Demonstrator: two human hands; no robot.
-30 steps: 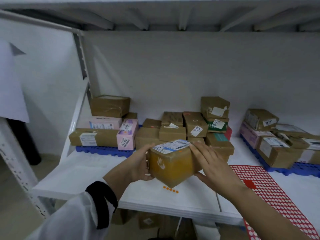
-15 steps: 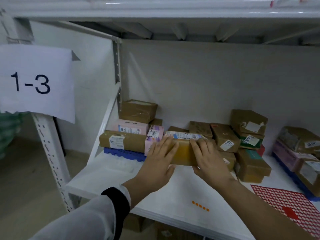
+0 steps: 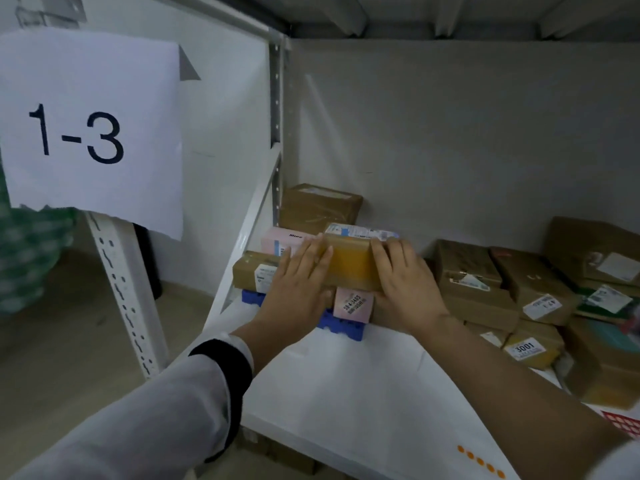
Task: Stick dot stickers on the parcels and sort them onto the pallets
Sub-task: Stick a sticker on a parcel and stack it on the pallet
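A person's two hands press on one yellow-brown parcel point(image 3: 349, 268) from both sides. The left hand point(image 3: 298, 282) lies flat on the parcel's left end, with its fingers straight and close together. The right hand point(image 3: 405, 282) lies flat on the right end, and its fingers are straight too. Neither hand wraps round the parcel. It sits between the two palms, squeezed from left and right.

The parcel has a white label point(image 3: 360, 232) on its top. It is on the stack at the left side of the shelf point(image 3: 346, 393). Right under it is a small pink box point(image 3: 353, 304) with numbers on its label. That box stands on a blue pallet point(image 3: 341, 323). A long brown box point(image 3: 249, 271) lies just to the left, partly under the left hand. Behind it are a pale pink box point(image 3: 280, 239) and a brown taped box point(image 3: 320, 206) on top.

More brown parcels point(image 3: 474, 282) are piled to the right, near the right hand. One of them has a label that reads 3001 point(image 3: 524, 348).

A row of orange dot stickers point(image 3: 479, 460) is at the front of the shelf, well away from the hands. A bit of a red sticker sheet point(image 3: 623, 424) shows at the right edge. A paper sign point(image 3: 90, 129) that says 1-3 hangs on the rack post at the left.
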